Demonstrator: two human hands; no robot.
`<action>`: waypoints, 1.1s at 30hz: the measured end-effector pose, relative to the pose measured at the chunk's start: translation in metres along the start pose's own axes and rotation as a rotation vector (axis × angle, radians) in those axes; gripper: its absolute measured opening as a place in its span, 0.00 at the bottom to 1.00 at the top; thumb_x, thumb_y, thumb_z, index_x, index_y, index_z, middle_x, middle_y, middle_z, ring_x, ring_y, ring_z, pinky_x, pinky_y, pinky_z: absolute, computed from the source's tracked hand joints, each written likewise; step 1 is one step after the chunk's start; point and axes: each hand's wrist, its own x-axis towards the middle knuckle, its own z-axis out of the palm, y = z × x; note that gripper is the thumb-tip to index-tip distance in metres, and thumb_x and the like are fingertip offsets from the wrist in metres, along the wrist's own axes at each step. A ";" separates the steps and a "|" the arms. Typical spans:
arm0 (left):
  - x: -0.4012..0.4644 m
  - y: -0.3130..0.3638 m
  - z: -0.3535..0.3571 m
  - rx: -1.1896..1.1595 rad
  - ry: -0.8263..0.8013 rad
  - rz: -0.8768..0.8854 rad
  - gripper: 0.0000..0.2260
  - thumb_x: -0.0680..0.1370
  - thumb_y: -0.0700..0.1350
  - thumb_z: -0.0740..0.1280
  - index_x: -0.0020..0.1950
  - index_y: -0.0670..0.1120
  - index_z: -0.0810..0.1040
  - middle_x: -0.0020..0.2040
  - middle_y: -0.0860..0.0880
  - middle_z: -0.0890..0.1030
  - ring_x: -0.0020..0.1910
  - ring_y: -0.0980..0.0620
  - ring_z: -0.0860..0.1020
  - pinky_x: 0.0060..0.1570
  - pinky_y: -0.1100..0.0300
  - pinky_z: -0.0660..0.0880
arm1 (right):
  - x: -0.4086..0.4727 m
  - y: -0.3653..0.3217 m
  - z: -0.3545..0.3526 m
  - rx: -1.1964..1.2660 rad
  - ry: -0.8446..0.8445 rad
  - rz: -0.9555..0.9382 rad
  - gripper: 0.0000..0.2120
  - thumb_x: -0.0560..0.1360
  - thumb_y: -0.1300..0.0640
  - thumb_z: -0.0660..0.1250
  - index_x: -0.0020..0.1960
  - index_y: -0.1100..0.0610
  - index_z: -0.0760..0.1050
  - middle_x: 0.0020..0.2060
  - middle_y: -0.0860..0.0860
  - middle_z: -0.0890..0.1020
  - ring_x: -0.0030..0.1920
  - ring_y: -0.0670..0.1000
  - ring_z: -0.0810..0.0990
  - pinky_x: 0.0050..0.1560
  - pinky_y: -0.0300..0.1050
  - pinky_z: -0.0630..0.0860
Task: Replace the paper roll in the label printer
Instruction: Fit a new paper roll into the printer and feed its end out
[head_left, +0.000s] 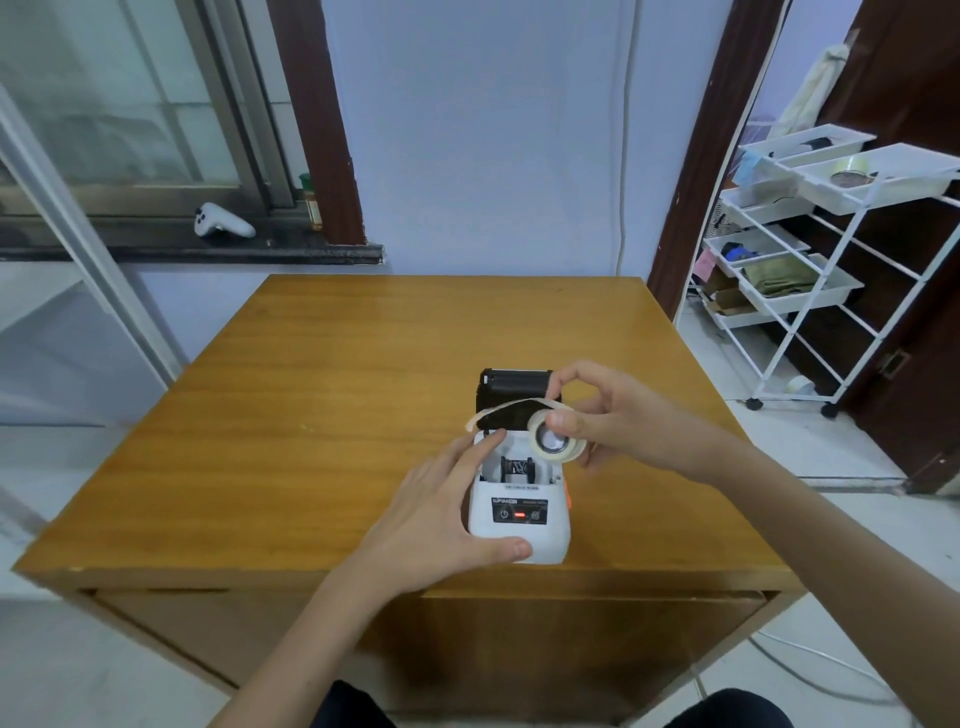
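A small white label printer (519, 525) sits near the front edge of the wooden table (322, 415), its black lid (511, 395) flipped open and standing up at the back. The roll bay behind its control panel holds no roll. My left hand (447, 519) grips the printer's left side, thumb on the front corner and fingers at the bay's rim. My right hand (618, 421) holds a white paper roll (555, 442) just above the bay's right side. A loose strip of paper trails from the roll to the left across the lid.
A white game controller (223, 222) lies on the dark window sill at the back left. A white wheeled rack (810, 270) with trays of odds and ends stands to the right of the table. My knees show below the table's front edge.
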 end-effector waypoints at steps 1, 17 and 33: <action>0.000 0.000 0.000 -0.001 0.004 0.004 0.46 0.64 0.71 0.69 0.74 0.70 0.44 0.78 0.60 0.52 0.73 0.57 0.57 0.69 0.57 0.56 | -0.001 0.001 0.000 0.017 -0.004 0.000 0.19 0.71 0.46 0.69 0.55 0.58 0.73 0.40 0.58 0.85 0.37 0.53 0.80 0.36 0.43 0.81; -0.001 0.002 -0.001 0.041 0.002 0.034 0.43 0.67 0.69 0.70 0.69 0.74 0.41 0.78 0.60 0.50 0.72 0.59 0.55 0.67 0.58 0.54 | 0.000 -0.001 0.002 0.167 -0.022 0.101 0.16 0.72 0.47 0.69 0.56 0.54 0.82 0.52 0.56 0.85 0.57 0.61 0.82 0.49 0.46 0.81; 0.001 -0.002 0.003 0.012 0.036 0.081 0.43 0.66 0.71 0.67 0.75 0.65 0.51 0.76 0.63 0.53 0.70 0.59 0.60 0.68 0.54 0.60 | 0.003 0.010 0.015 -0.113 0.130 0.020 0.06 0.75 0.53 0.70 0.48 0.55 0.81 0.45 0.54 0.82 0.33 0.40 0.78 0.36 0.36 0.78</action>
